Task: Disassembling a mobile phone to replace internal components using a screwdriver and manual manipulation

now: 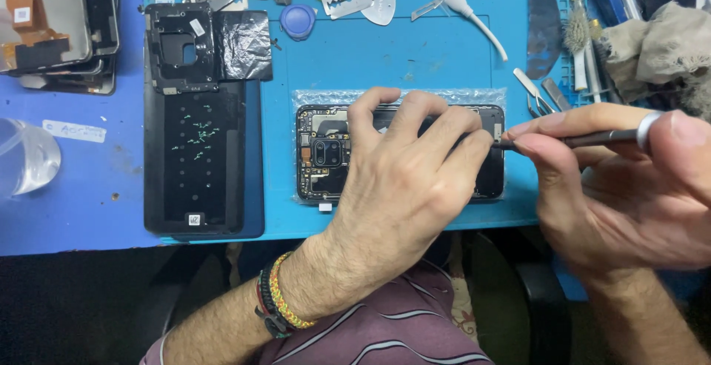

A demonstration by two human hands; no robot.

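The left hand (404, 180) lay palm down across the opened phone (326, 154), fingers spread and arched, fingertips pressing on its upper edge and right end; it steadied the phone without closing around it. The right hand (615, 187) came in from the right, thumb and fingers pinched shut on a slim dark screwdriver (592, 139) held nearly level, its tip at the phone's right end just beside the left fingertips. The phone lay back-off on a blue mat (415, 54), circuit board and camera module exposed left of the left hand, its middle hidden beneath that hand. Well left of the left hand lay the removed black back cover (194, 158), inner side up. Beyond the right hand stood tweezers (535, 91) and a brush (576, 35).
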